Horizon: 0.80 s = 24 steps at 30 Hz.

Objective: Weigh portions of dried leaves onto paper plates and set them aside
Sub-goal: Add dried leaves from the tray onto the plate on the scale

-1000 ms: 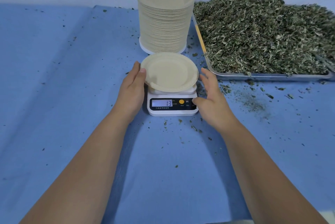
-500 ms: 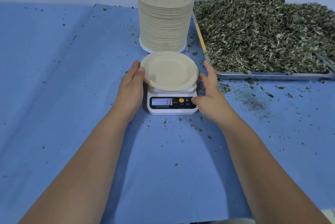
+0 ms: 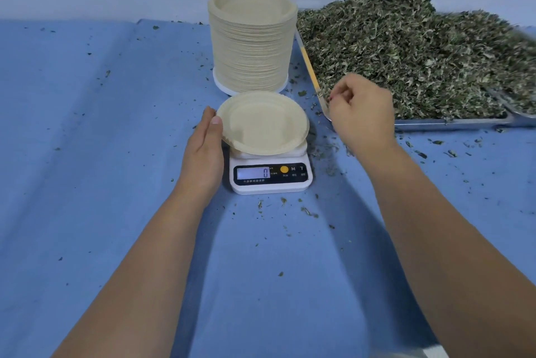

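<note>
A table under a wrinkled blue cloth (image 3: 87, 154) carries everything, with a white digital scale (image 3: 271, 180) standing near its middle. Behind the scale, a tall stack of paper plates (image 3: 251, 44) sits on a white round base (image 3: 224, 88), and a metal tray (image 3: 449, 124) heaped with dried leaves (image 3: 406, 47) lies just beside it on the right. Loose leaf crumbs (image 3: 309, 212) are scattered over the cloth, thickest around the scale and along the tray's front edge.

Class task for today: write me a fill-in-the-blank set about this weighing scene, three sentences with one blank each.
1. The display of the scale reads ___.
2. The paper plate sitting on it is ___ of leaves.
3. The left hand touches the plate's ___ with straight fingers.

Missing words: 0; empty; rim.
</note>
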Each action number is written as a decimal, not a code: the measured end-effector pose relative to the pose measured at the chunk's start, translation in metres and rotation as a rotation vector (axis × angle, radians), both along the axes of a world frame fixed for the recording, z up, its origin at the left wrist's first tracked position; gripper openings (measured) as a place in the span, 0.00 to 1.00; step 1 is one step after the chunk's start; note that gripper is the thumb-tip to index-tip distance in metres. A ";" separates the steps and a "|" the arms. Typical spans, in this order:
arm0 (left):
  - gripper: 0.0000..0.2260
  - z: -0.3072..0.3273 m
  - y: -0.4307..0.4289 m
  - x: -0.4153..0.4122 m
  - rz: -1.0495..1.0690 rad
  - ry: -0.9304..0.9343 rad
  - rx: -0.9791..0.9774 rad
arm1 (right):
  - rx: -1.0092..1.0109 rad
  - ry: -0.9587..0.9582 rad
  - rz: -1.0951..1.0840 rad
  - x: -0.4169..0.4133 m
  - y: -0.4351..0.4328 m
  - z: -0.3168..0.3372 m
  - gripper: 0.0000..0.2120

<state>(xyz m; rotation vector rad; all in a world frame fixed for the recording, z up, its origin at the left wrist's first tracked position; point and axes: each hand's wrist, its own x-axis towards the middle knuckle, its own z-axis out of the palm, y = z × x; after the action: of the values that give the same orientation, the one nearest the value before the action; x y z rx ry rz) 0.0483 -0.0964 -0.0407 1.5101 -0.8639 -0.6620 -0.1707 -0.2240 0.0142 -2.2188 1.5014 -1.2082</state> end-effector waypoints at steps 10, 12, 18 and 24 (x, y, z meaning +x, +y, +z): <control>0.26 -0.002 -0.004 0.004 -0.033 0.054 0.000 | 0.178 0.620 0.041 -0.001 -0.041 -0.024 0.24; 0.27 -0.002 -0.004 0.004 -0.033 0.063 -0.003 | 0.073 0.564 -0.012 -0.002 -0.044 -0.020 0.24; 0.29 -0.002 -0.005 0.005 -0.011 0.075 -0.006 | 0.256 0.705 0.010 -0.001 -0.051 -0.020 0.34; 0.26 -0.003 -0.004 0.002 -0.009 0.063 -0.008 | 0.284 0.532 0.045 0.002 -0.068 -0.010 0.26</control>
<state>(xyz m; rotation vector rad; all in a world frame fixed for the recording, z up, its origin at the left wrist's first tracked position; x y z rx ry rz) 0.0505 -0.1003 -0.0433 1.4714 -0.8250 -0.7075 -0.1692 -0.2916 0.0042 -2.4601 1.6543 -0.3612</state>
